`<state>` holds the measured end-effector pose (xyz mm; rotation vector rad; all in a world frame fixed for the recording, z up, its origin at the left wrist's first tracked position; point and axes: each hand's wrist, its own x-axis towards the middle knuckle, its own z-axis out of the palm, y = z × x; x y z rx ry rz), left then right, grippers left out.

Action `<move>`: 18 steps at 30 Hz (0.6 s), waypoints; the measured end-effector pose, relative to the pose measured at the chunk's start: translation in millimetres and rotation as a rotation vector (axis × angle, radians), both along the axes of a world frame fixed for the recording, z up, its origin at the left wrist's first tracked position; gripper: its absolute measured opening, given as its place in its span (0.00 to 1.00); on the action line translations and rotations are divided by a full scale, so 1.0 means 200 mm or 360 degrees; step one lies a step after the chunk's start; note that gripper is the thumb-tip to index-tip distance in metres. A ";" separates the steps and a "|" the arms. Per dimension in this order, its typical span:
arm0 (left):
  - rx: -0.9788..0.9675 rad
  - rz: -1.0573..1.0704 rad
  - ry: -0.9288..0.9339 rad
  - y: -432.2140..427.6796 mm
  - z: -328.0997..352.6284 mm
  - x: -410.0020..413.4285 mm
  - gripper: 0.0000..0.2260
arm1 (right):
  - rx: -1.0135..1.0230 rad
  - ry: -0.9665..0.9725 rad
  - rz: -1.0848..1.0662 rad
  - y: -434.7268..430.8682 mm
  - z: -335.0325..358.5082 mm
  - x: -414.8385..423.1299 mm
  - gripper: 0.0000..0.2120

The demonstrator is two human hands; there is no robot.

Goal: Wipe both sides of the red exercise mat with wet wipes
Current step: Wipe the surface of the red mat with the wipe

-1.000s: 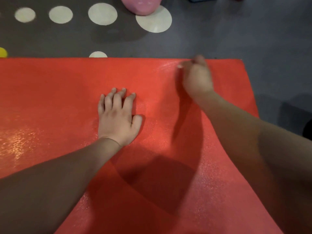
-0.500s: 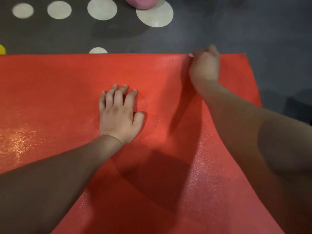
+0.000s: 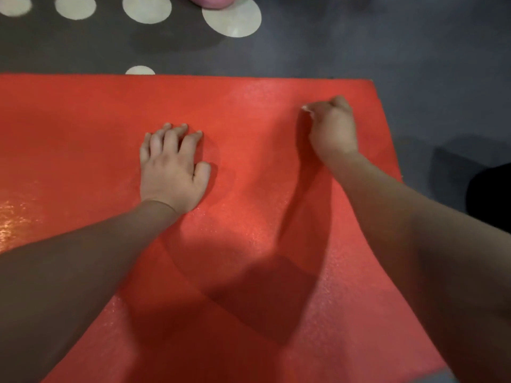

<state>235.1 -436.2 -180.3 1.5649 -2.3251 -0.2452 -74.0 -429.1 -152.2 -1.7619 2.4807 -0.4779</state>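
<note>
Red mat [image 3: 83, 139] lies flat on grey floor [image 3: 414, 45] and fills most of the view; far edge runs straight across, far-R corner in sight. L hand [image 3: 171, 172] rests palm-down near mat's middle, fingers spread and only slightly bent, tips touching the surface, holding nothing. R hand [image 3: 333, 128] sits on the mat nearer the far-R corner, fingers curled into a fist round a wet wipe [image 3: 306, 109]. Only a small white bit pokes out at the fist's L side, rest hidden. Hands well apart. Both forearms cross the near part of the mat and throw dark shadows btwn them. Shiny glare patch [image 3: 11, 217] on mat at L edge of view.

Beyond far edge: pale round floor dots [image 3: 231, 19] in a row, plus one small dot [image 3: 140, 70] partly hidden behind mat's edge. Pink rounded object [image 3: 211, 1] at top, cut off by frame, sits on the largest dot. Dark object [image 3: 490, 197] at R edge beside mat, too cut off to ID.
</note>
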 end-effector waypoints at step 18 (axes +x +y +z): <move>0.0072 0.0034 -0.0068 0.10 0.05 0.31 0.26 | -0.0032 0.0042 0.0757 0.44 0.03 0.34 0.23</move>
